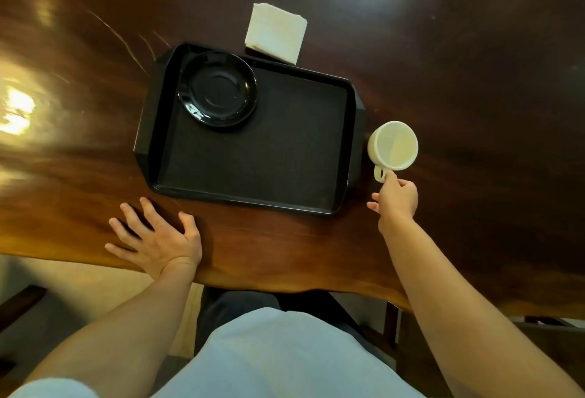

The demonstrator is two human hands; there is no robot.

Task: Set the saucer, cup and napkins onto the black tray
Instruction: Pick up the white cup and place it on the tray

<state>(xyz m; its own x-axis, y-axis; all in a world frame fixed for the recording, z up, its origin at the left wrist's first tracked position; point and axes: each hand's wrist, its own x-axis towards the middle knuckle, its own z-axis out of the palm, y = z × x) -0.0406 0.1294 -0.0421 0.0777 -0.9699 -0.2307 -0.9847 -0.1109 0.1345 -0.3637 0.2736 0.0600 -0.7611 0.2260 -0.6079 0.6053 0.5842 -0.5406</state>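
Saucer sitting on the tray, cup being gripped by its handle beside it, napkins waiting off the tray.

The left hand (157,237) is lying flat on the wooden table (95,150) with fingers spread, grasping nothing, just off the black tray (253,198) at its 7 o'clock corner. The black saucer (217,89) is resting inside the tray toward 11 o'clock, touching the tray floor near the far-left rim. The stack of white napkins (276,33) is lying on the table at the tray's 12 o'clock, its near edge overlapping the tray's far rim. The cream cup (393,146) is sitting just outside the tray's right edge at 3 o'clock, mouth facing the camera. The right hand (397,199) is reaching in from 5 o'clock, fingertips pinching the cup's handle.
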